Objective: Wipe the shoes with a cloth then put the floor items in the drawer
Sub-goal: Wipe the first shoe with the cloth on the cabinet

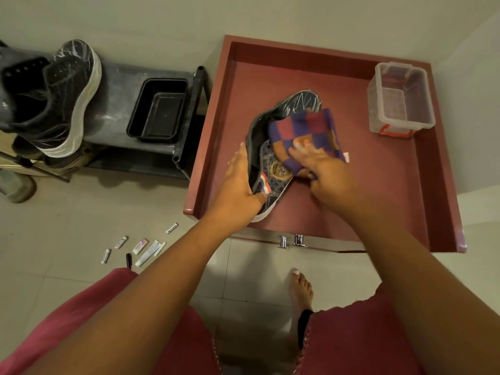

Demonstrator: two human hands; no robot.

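- Left hand (238, 185) gripped the near end of a dark shoe (273, 158) over the red cabinet top (338, 207); right hand (322, 166) pressed a checked cloth (305, 131) onto it.
- Far left, another shoe (62, 96) sat on a rack (116, 104) beside a black tray (159, 109).
- Near left, small items (138, 247) lay scattered on the floor (67, 226).
- Far right stood a clear box (400, 98).

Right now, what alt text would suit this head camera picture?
A person's left hand steadies a dark shoe over an open red drawer while the right hand wipes it with a checked cloth. Small items lie on the floor.
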